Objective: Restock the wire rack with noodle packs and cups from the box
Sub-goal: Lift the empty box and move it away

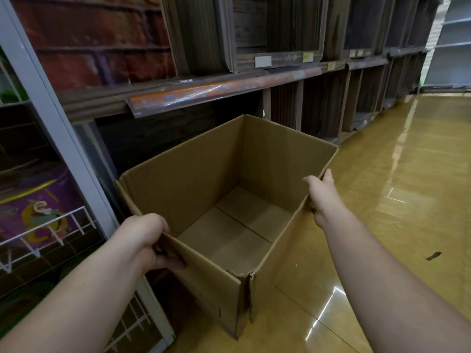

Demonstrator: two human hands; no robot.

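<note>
Fingers (165, 261) of my left hand (145, 240) are curling over the near-left rim of the cardboard box (193, 179), thumb outside, gripping the wall. I am seeing the right hand (322, 193) lying against the outside of the right wall near its top edge; its fingertips are passing out of sight behind the cardboard, so I cannot tell whether they are clasping it. Between both hands the box is sitting open, its bare bottom flaps showing, and its near corner is looking torn and crumpled. Whether it is resting on the glossy yellow floor (382, 225) or hanging above it, I cannot say.

At my left the white wire rack (46, 230) is running out of frame, with purple packs (38, 207) behind its bars; their print is blurring past reading. Beyond the box, dark wooden shelves (280, 34) are carrying an orange price strip (216, 90) and small white and yellow tags (263, 61), all too smeared to read.
</note>
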